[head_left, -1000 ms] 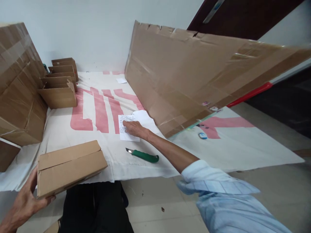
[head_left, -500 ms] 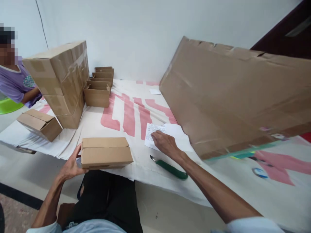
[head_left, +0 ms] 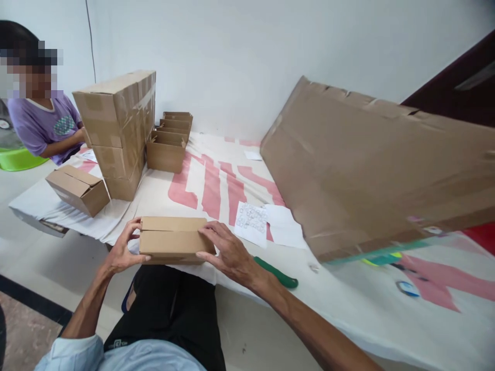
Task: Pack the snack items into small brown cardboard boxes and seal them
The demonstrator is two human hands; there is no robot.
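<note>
Right grip (head_left: 231, 255) moved to carton (head_left: 172, 237), off printed sheet (head_left: 251, 224).
Worktop (head_left: 348, 296): carton at front edge, left grip (head_left: 122, 252) clasping its left end, right grip pinching the other; printed sheet now uncovered, green knife handle (head_left: 276, 272) partly behind right wrist.

- A light blue, soft fabric shirt (head_left: 152, 358) is covering the torso, its lower edge curving and wrinkling over the waist.
- The light blue left sleeve (head_left: 79, 351) is ending below the elbow in a broad, creased cuff, leaving a slim forearm (head_left: 87, 306) bare.
- The long right forearm (head_left: 305, 312) is also showing bare, down to the picture's edge.
- Slender left fingers (head_left: 130, 226) and right fingers (head_left: 211, 236) are showing ungloved.
- Matte black cloth legwear (head_left: 185, 330) is covering the lap, a faint pale line running down its front.
- A small white logo (head_left: 118, 343) with blurred lettering is marking it near the waist.
</note>
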